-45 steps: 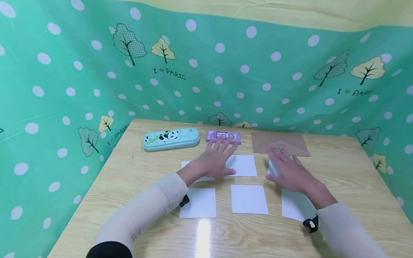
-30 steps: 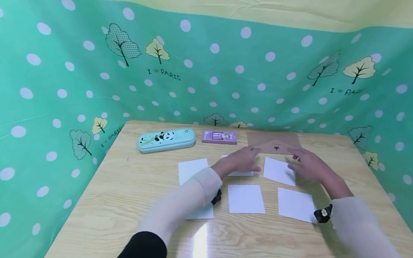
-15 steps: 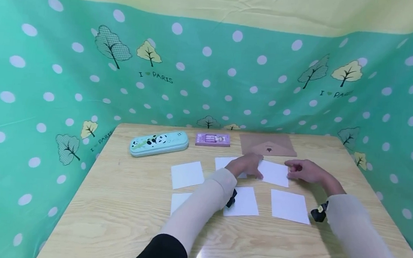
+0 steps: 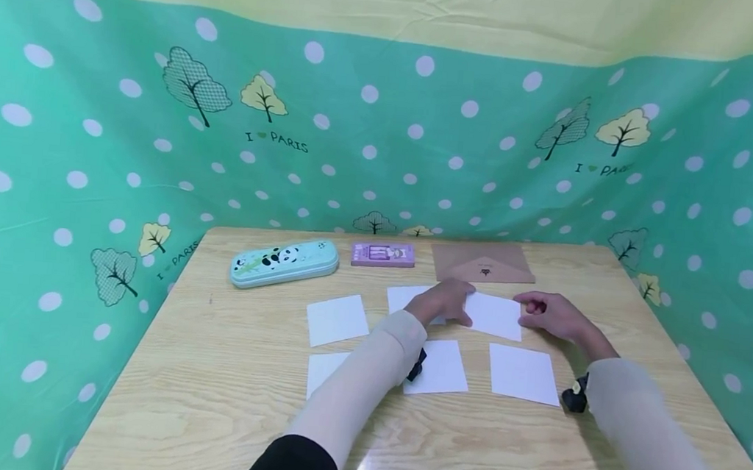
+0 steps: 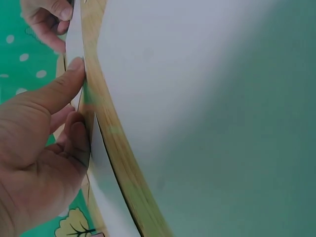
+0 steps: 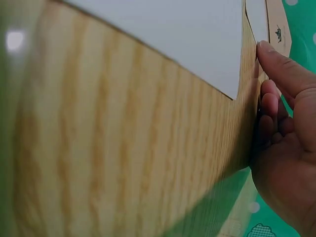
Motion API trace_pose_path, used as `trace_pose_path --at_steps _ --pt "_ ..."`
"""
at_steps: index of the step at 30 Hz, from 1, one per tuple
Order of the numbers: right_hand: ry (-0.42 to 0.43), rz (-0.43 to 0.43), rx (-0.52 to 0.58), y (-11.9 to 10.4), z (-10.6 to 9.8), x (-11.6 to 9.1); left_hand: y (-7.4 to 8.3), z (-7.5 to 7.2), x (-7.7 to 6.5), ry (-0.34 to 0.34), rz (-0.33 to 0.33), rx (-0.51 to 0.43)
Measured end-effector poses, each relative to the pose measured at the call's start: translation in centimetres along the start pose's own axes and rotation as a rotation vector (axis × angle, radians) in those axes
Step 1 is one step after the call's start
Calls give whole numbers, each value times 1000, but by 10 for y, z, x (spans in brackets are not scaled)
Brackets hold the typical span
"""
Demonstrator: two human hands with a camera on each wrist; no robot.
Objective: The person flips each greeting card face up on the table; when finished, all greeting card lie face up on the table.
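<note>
Several white cards lie in two rows on the table. My left hand [image 4: 443,301] touches the left edge of the far right card [image 4: 495,316], its thumb and a finger near that side's two corners. At the opposite edge is my right hand [image 4: 557,316], with thumb and index finger at the card and the other fingers curled in. In the left wrist view my left hand [image 5: 44,143] has its thumb tip on the card's edge. In the right wrist view the thumb of my right hand [image 6: 291,103] touches the card's border. My left forearm hides parts of several cards.
A brown envelope [image 4: 507,256] lies just behind the held card. To its left are a purple box [image 4: 383,255] and a light blue panda pencil case [image 4: 284,263]. Near cards include one at the right [image 4: 525,374]. A green dotted curtain [image 4: 358,130] closes off the back.
Both hands have come from above the cards down to the far right card's opposite edges. That card has shifted slightly and lies straighter. The head view has turned a little right.
</note>
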State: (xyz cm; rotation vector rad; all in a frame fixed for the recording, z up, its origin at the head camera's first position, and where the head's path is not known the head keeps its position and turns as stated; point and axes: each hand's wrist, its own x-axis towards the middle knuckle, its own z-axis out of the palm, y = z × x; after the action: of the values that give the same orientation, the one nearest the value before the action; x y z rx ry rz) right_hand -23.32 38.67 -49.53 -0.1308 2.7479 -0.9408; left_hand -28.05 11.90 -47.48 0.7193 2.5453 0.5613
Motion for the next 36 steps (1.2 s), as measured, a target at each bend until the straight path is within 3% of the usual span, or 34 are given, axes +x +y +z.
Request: trace_pose_path --at_steps 10,14,20,24,29,36 --pt "16 14 47 -11 0 1 -3 -2 -2 -29 43 66" --pt "16 -15 83 -15 -2 0 -4 -2 0 -17 77 99" --pt "49 -29 83 -12 -4 -3 -1 1 0 16 94 78" --pt "98 -36 88 -13 -5 -7 1 4 2 74 95 37" --pt "178 -20 130 -21 -7 -8 1 5 6 218 106 -2" --pt "247 -72 53 -23 -9 -10 -6 2 6 350 167 68"
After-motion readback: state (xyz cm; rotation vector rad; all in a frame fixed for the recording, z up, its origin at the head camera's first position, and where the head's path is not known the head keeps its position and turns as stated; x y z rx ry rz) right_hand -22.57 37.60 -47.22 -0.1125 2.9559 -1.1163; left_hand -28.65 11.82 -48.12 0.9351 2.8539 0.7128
